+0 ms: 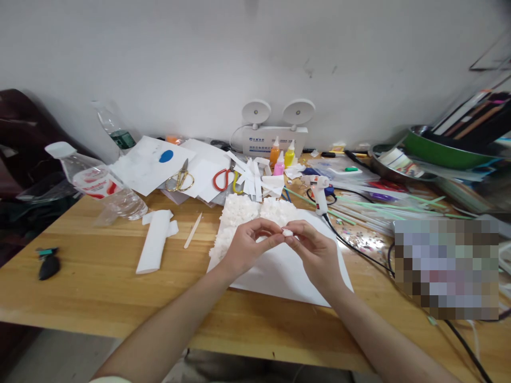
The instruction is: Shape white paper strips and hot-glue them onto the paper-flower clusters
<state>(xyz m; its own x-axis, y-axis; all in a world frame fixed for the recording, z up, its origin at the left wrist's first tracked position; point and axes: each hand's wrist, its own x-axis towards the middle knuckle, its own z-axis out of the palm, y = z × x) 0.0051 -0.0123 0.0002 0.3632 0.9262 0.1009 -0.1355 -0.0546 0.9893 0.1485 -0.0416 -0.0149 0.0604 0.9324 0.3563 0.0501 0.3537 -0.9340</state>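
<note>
Between the fingertips of my left hand (255,242) and my right hand (315,252) is a small white piece (287,232), pinched from both sides. Both hands are above a large white sheet (279,271) lying on the wooden table. Clusters of crumpled white bits (239,213) cover the sheet's left and upper parts, partly hidden by my left hand. Left of the sheet lie a flat wooden stick (193,230) and a folded roll of white paper (154,242).
A glue gun (320,194) with a black cord stands right of the sheet. Behind are red-handled scissors (223,178), gold scissors (180,180), small paint bottles (279,164) and papers. A water bottle (104,186) leans at left; straws (367,213) and a green bowl (447,151) are at right.
</note>
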